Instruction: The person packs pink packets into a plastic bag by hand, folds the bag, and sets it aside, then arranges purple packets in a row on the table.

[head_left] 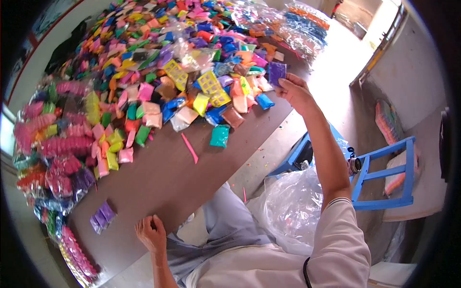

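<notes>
Out to the right, my right hand (297, 92) pinches a small purple packet (277, 73) between thumb and fingers, held up at the right end of the big heap. My left hand (152, 234) rests at the near edge of the brown table (163, 185), fingers loosely curled and apart, with nothing seen in it. Left of it on the table lies a short stack of purple packets (102, 217). A teal packet (220, 136) and a pink plastic stick (190, 148) lie in front of the heap (158, 53) of many-coloured packets. Yellow trays (214, 89) lie among them.
Bundled packets in clear bags (65, 144) crowd the table's left end. More bagged bundles (305, 29) stand at the far end. Beside my lap is a large clear plastic bag (290, 211), near a blue chair (384, 177) with a bottle (354, 164) close by.
</notes>
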Available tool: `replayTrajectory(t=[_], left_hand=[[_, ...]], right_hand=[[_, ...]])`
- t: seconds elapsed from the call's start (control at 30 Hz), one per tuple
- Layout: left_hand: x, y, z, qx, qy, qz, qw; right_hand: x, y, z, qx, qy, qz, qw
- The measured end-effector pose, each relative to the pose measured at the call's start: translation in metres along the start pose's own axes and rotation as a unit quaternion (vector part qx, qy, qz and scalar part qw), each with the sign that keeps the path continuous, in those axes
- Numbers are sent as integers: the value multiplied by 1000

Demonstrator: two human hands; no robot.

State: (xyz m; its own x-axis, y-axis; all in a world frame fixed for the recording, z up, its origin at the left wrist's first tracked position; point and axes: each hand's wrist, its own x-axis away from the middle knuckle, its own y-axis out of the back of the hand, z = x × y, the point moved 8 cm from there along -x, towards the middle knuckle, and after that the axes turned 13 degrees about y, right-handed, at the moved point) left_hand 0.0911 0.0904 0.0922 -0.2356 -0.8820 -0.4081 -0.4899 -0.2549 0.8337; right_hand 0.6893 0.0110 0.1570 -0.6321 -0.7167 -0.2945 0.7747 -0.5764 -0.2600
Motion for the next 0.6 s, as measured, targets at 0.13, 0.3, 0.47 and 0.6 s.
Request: replayTrajectory(t=[0.13,0.3,0.47,0.6], left_hand=[[-2,7,-4,26,5,8,1000],[0,12,3,74,32,-18,997],[-2,17,11,111,44,-13,993],[0,18,13,150,47,-17,987]], right_hand=[[30,-84,-15,30,-34,67,997],[75,-200,-64,76,-85,152,982],[136,-342,-121,171,-70,293,938],[175,-436,-163,177,-40,362,914]])
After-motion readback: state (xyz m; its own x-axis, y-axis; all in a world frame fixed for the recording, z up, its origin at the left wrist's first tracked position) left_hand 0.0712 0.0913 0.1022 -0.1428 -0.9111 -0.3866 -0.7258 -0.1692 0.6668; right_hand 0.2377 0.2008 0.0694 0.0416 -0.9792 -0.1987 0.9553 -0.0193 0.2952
